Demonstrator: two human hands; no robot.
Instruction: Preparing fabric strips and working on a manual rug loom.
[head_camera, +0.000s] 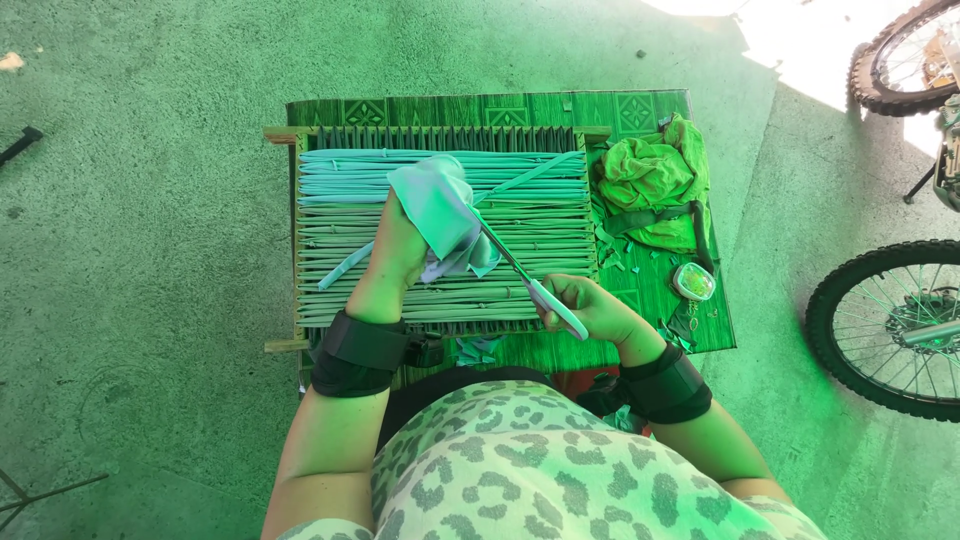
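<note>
The pale cloth piece (438, 205) hangs above the weaving frame (285, 240), pinched in the left hand (395, 250). It appears light, limp and easily frayed; grip near the cut line to keep it taut. The right hand (590, 305) closes around one pair of scissors (520, 270), blades at the cloth. One crumpled fabric heap (655, 180) lies alongside on the table (640, 110).

pale cloth (440, 205) against scissors (530, 280)
</note>
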